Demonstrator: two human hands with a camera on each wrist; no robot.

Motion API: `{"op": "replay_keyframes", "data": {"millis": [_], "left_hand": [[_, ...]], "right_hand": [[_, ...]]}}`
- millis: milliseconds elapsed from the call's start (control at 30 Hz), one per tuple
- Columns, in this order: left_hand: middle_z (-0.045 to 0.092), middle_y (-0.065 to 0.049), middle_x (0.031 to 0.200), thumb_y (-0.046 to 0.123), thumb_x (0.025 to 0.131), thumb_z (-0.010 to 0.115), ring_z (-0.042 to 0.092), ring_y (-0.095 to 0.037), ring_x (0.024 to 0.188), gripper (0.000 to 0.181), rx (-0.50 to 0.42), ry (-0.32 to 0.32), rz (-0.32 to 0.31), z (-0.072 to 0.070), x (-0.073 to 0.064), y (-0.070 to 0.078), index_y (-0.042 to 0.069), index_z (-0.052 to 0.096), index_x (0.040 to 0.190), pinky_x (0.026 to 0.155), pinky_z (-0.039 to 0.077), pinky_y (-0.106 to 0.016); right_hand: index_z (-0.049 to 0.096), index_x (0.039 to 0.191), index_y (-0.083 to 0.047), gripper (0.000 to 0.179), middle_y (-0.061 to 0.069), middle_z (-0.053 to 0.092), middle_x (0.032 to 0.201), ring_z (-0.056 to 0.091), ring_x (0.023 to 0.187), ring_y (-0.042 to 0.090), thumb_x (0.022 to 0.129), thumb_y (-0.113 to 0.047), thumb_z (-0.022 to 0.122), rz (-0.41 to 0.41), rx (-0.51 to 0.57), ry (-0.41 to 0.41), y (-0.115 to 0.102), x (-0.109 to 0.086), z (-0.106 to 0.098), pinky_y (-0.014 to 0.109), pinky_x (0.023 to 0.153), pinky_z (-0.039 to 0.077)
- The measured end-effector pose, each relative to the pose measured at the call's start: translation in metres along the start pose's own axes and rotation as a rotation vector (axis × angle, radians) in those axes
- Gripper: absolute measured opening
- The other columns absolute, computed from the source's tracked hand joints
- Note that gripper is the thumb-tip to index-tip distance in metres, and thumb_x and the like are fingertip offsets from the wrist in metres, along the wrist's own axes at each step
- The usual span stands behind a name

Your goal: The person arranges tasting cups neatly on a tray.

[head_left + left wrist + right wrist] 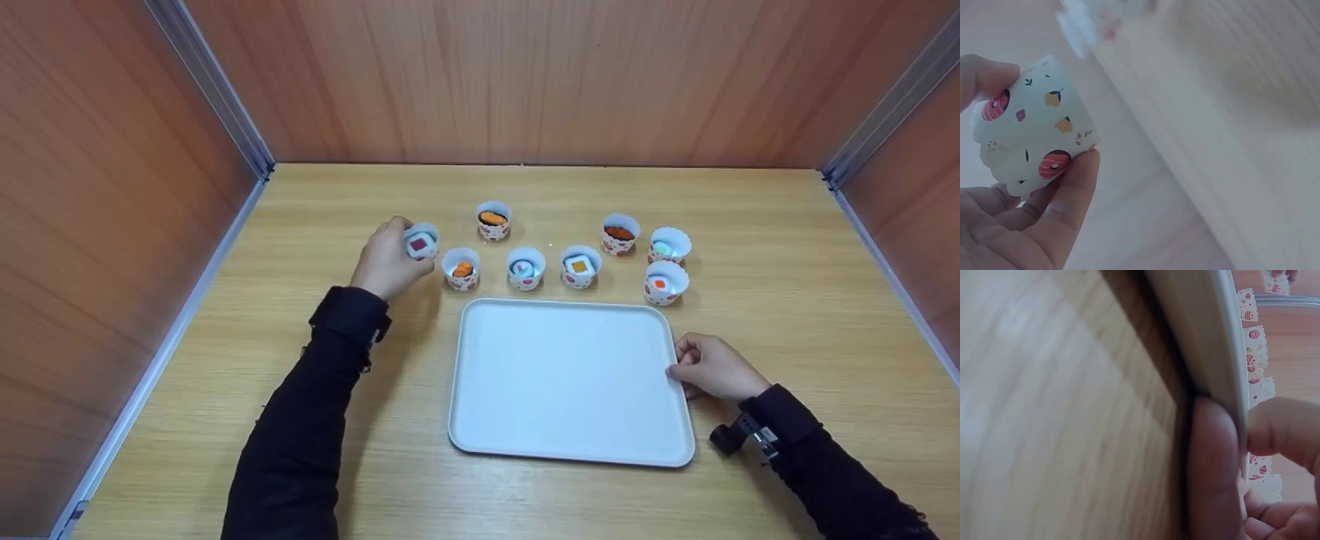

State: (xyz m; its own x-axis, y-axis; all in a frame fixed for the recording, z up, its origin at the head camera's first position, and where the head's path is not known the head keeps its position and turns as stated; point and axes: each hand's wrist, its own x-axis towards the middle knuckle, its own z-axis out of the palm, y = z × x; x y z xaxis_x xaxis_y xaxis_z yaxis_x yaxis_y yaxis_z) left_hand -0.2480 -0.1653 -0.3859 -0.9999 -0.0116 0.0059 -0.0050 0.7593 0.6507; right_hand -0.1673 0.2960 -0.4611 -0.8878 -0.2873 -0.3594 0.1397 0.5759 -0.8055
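My left hand [386, 262] grips a paper cup [1033, 126] with a donut and flower print, thumb on one side and fingers on the other. Inside that cup is a white sushi-like piece with a dark red square centre [419, 244]. The cup appears held above the table, left of the other cups. At the right, my right hand [716, 367] pinches the right edge of a white rectangular tray [570, 382], thumb over the rim. A finger under the tray's edge shows in the right wrist view [1216, 467].
Several similar cups stand behind the tray: one with an orange piece [462, 279], one with a pink-and-white piece [525, 274], one with a yellow-centred piece [580, 274]. Others stand farther back and to the right [665, 289]. Wood-grain panels [525, 82] wall the table.
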Motion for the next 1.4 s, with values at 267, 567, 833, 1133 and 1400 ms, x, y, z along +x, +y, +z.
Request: {"op": "replay_keyframes", "data": {"millis": [267,567,833,1133,1400], "left_hand": [[0.059,-0.015,0.114,0.02,0.081,0.076,0.058,-0.027,0.099,0.056,0.029,-0.039,0.195,0.021,-0.023,0.03,-0.002,0.052,0.126,0.085,0.052,-0.039],[0.058,-0.014,0.115,0.016,0.08,0.075,0.06,-0.024,0.095,0.057,0.04,-0.159,0.246,0.056,-0.038,0.034,-0.001,0.051,0.128,0.081,0.053,-0.034],[0.06,-0.012,0.116,0.018,0.078,0.078,0.06,-0.022,0.097,0.057,0.028,-0.237,0.2,0.083,-0.043,0.024,0.002,0.053,0.126,0.085,0.052,-0.034],[0.06,-0.011,0.117,0.019,0.078,0.078,0.061,-0.023,0.101,0.058,0.02,-0.28,0.173,0.095,-0.047,0.021,0.003,0.051,0.127,0.088,0.053,-0.035],[0.055,-0.012,0.129,0.022,0.078,0.08,0.058,-0.024,0.109,0.072,-0.002,-0.305,0.138,0.093,-0.048,0.022,0.005,0.045,0.139,0.094,0.05,-0.037]], "right_hand": [[0.049,0.097,0.006,0.02,0.002,0.053,0.074,0.059,0.058,0.01,0.087,-0.005,0.063,0.015,-0.01,0.009,-0.001,0.0,0.001,0.027,0.056,0.056],[0.049,0.098,0.006,0.02,0.002,0.053,0.074,0.058,0.059,0.01,0.087,-0.004,0.063,0.011,-0.013,0.011,-0.001,0.0,0.001,0.026,0.056,0.055],[0.048,0.096,0.007,0.02,0.0,0.054,0.072,0.058,0.056,0.008,0.086,-0.002,0.063,-0.026,0.014,0.002,-0.001,-0.001,0.002,0.027,0.054,0.055],[0.048,0.095,0.007,0.019,0.002,0.053,0.073,0.059,0.058,0.01,0.086,-0.001,0.062,-0.014,0.01,0.013,0.0,0.0,0.002,0.029,0.056,0.057],[0.049,0.099,0.007,0.021,0.002,0.054,0.075,0.06,0.06,0.011,0.087,-0.003,0.063,0.013,0.011,0.01,0.001,0.0,0.001,0.028,0.057,0.056]]}}
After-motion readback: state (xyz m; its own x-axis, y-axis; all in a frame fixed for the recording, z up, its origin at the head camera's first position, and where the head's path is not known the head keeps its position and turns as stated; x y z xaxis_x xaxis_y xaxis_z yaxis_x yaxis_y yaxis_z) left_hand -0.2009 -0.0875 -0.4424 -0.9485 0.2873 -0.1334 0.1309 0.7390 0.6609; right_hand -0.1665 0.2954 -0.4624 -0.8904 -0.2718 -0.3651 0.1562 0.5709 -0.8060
